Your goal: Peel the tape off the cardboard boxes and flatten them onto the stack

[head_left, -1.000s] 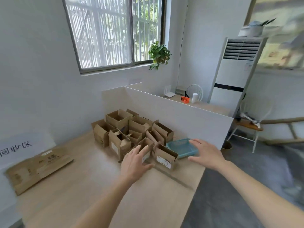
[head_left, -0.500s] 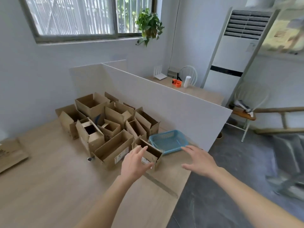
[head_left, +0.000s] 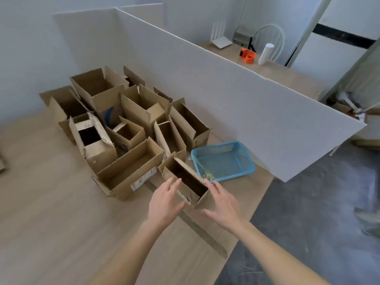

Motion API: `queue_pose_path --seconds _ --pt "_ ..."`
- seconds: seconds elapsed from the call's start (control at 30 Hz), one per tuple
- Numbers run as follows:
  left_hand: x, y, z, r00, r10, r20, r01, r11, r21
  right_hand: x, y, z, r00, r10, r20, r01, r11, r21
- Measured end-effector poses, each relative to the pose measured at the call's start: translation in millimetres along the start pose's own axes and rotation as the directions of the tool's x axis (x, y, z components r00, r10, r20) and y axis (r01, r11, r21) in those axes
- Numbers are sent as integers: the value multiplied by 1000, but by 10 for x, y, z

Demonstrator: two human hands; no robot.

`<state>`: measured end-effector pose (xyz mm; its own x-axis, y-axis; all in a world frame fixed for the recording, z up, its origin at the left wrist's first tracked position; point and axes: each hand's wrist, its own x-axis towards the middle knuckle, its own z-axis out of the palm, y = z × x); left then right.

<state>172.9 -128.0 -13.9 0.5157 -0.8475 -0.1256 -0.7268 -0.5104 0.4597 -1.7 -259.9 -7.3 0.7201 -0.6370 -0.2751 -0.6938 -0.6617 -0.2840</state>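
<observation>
Left hand point(head_left: 164, 204) and right hand point(head_left: 223, 204) are flanking the small open brown cardboard box point(head_left: 186, 183) at the light wooden desk point(head_left: 51, 212) edge, fingers spread wide, holding nothing; blue plastic basket point(head_left: 224, 161) sitting just beside it.

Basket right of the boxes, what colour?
Light blue basket, perforated; head view.

Two hands reach out over a wooden table point(head_left: 51, 223). The left hand point(head_left: 164, 204) and right hand point(head_left: 223, 204), fingers straight, sit on each side of a small open box point(head_left: 186, 182). More open boxes point(head_left: 115, 120) crowd behind it. A blue basket point(head_left: 223, 161) sits just right.
</observation>
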Motion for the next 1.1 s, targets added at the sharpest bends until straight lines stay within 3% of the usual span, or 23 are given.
queue_pose_path --seconds 0.23,0.47,0.7,0.9,1.1 --pt "110 -36 284 996 -86 -38 85 996 -24 459 -10 446 998 39 -45 -29 977 213" --pt "2 120 332 978 -188 -88 191 981 22 540 163 496 994 -74 -75 95 940 328" --pt "-346 469 243 922 -363 -138 355 932 -76 461 707 -222 967 -255 26 217 869 445" --pt "-465 814 73 902 -407 -144 380 907 -178 521 871 -1090 895 -441 75 357 805 473" --pt "-380 1105 -130 883 -389 -264 237 853 -465 615 830 -1667 835 -547 61 424 710 563"
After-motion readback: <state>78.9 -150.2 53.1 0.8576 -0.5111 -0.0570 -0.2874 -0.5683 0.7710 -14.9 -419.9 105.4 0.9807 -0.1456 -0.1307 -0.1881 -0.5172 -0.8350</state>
